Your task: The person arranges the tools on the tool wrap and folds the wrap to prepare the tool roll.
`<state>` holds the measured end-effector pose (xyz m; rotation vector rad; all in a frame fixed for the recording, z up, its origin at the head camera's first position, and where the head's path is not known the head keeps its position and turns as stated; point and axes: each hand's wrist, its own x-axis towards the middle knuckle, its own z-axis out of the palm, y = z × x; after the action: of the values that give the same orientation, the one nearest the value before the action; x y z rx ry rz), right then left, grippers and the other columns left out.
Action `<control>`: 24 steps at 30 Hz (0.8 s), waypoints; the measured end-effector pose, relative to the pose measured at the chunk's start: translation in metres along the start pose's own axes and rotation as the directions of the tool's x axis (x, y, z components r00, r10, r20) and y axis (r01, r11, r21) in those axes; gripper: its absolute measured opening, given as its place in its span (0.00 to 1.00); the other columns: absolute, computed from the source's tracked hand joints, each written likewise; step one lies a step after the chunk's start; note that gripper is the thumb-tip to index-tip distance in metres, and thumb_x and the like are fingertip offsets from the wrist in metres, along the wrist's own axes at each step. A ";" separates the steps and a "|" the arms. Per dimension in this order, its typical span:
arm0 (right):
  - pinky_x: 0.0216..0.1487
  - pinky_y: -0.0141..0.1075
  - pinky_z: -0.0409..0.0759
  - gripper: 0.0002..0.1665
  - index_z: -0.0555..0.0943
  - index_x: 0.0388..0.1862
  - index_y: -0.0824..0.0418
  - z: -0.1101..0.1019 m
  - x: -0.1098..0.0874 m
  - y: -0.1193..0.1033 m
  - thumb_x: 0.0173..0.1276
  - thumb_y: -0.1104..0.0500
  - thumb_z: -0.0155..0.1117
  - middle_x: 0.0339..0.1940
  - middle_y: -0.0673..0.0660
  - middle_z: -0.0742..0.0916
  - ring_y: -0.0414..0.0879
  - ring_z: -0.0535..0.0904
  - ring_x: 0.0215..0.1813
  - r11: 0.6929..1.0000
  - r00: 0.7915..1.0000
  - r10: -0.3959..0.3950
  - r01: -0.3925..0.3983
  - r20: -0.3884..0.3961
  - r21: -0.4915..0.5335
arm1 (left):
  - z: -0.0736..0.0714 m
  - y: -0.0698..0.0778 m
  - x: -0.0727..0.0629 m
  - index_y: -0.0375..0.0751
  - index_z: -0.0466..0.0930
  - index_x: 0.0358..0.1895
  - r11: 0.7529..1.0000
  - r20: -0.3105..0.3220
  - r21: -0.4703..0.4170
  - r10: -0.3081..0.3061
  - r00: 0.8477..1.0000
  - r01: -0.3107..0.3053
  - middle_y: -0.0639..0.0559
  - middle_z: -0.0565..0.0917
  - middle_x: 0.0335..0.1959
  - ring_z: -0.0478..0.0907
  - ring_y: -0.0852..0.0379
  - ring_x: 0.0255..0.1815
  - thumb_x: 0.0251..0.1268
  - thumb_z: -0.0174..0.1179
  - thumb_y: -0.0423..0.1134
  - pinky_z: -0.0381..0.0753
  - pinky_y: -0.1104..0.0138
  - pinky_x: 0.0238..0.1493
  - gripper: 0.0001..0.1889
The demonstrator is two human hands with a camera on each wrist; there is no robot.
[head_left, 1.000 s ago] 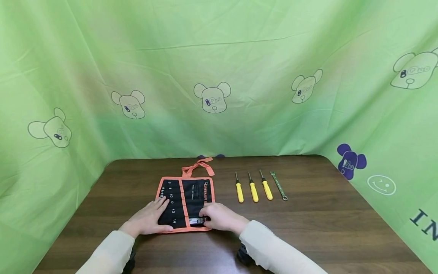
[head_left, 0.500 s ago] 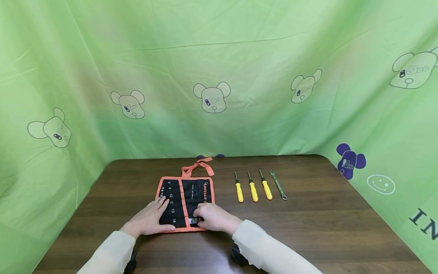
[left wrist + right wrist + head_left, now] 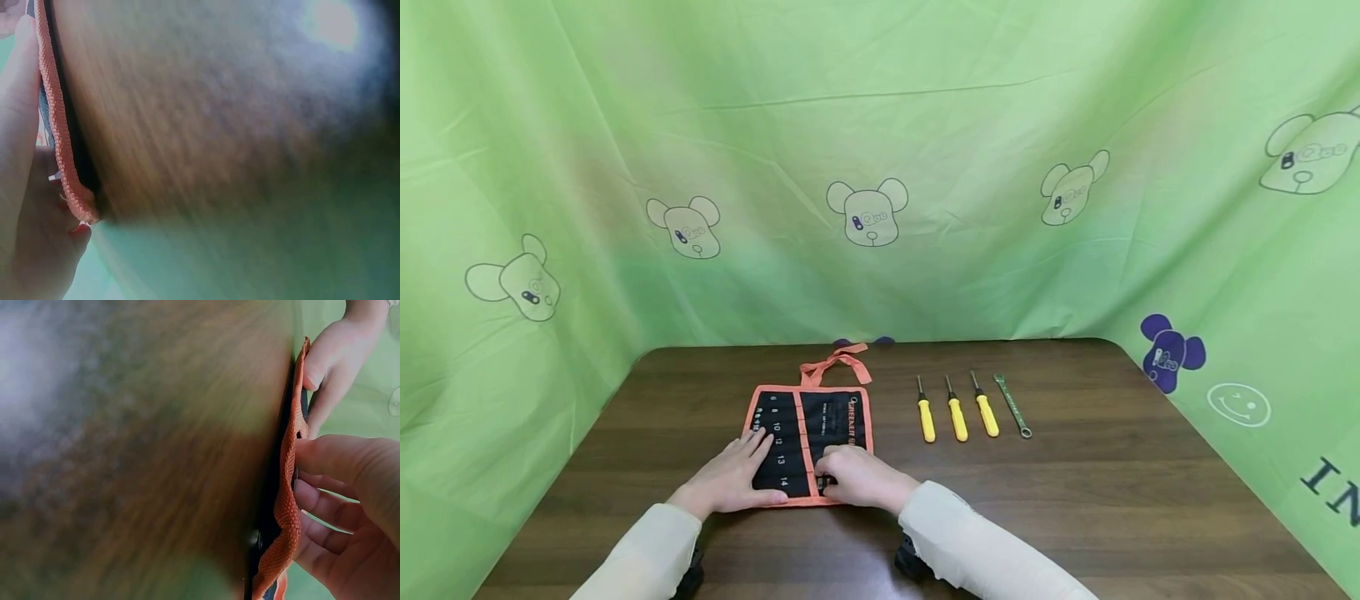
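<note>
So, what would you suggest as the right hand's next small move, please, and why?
Perhaps slide the right hand slightly left, toward the middle orange strip of the pouch. Its curled fingers sit just right of that strip, mostly hiding what they handle; the left hand rests on the pouch, probably steadying it.

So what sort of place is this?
Maybe a small workspace set up for handling tools: a patterned green cloth hangs around the brown table, where three yellow-handled tools lie beside a black pouch with orange edging.
</note>
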<state>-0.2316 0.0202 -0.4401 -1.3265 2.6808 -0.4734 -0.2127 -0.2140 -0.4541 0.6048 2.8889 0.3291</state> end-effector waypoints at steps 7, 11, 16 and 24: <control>0.40 0.28 0.75 0.12 0.85 0.42 0.59 -0.003 -0.001 0.002 0.58 0.60 0.67 0.34 0.48 0.81 0.35 0.75 0.35 0.999 1.000 0.006 -0.006 -0.017 0.038 | -0.002 0.000 -0.001 0.28 0.56 0.68 1.000 -0.004 -0.006 0.019 1.000 -0.019 0.32 0.54 0.68 0.48 0.38 0.69 0.53 0.51 0.70 0.52 0.50 0.64 0.52; 0.38 0.28 0.74 0.12 0.84 0.42 0.60 -0.014 -0.003 0.003 0.59 0.59 0.67 0.34 0.49 0.81 0.37 0.74 0.35 0.997 0.998 0.005 0.000 -0.067 0.080 | -0.002 0.000 -0.002 0.28 0.55 0.68 1.000 -0.002 -0.012 0.027 1.000 -0.027 0.32 0.54 0.68 0.48 0.38 0.69 0.53 0.51 0.70 0.52 0.50 0.64 0.51; 0.38 0.30 0.75 0.13 0.82 0.44 0.62 -0.035 -0.005 0.005 0.60 0.61 0.66 0.35 0.52 0.81 0.40 0.76 0.36 0.995 0.990 -0.007 0.021 -0.141 0.096 | -0.001 -0.001 -0.001 0.30 0.55 0.68 1.000 -0.004 -0.006 0.018 1.000 -0.018 0.34 0.54 0.69 0.48 0.39 0.69 0.53 0.51 0.71 0.52 0.51 0.65 0.51; 0.36 0.30 0.75 0.14 0.82 0.46 0.60 -0.065 -0.015 0.005 0.61 0.58 0.65 0.36 0.50 0.80 0.43 0.77 0.37 0.994 0.983 0.024 -0.005 -0.182 0.106 | 0.000 -0.001 -0.001 0.30 0.55 0.68 1.000 -0.005 -0.013 0.013 1.000 -0.013 0.34 0.54 0.69 0.48 0.39 0.69 0.52 0.50 0.72 0.52 0.51 0.65 0.52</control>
<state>-0.2420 0.0496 -0.3813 -1.2919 2.7631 -0.7595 -0.2121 -0.2154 -0.4544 0.6220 2.8867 0.3514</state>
